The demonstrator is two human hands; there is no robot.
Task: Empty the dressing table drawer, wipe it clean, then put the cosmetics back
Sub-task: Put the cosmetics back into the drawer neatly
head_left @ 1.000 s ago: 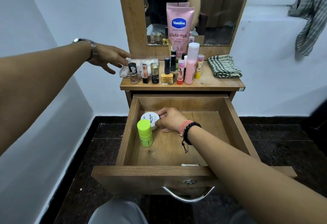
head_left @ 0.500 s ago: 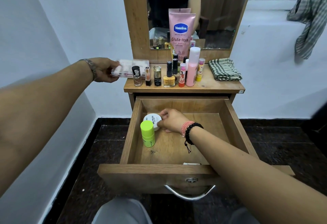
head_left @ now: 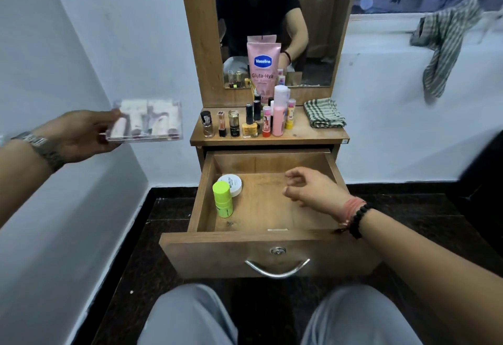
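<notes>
The wooden drawer (head_left: 272, 238) stands pulled open. At its left side are a neon green stick container (head_left: 222, 199) standing upright and a white round jar (head_left: 233, 183) behind it. My left hand (head_left: 79, 135) holds a clear plastic case (head_left: 147, 121) of small cosmetics in the air, left of the tabletop. My right hand (head_left: 313, 188) hovers over the drawer's right half, fingers loosely curled, holding nothing. On the tabletop (head_left: 299, 133) stand several bottles and lipsticks, with a pink Vaseline tube (head_left: 262, 68) against the mirror.
A folded checked cloth (head_left: 324, 113) lies on the tabletop's right end. Another checked cloth (head_left: 446, 42) hangs over the ledge at right. A white wall step (head_left: 68, 208) runs along the left. My knees (head_left: 190, 317) are below the drawer front with its metal handle (head_left: 277, 269).
My left hand took the clear case from the tabletop and drew it left and toward me. My right hand let go of the white jar and moved right inside the drawer.
</notes>
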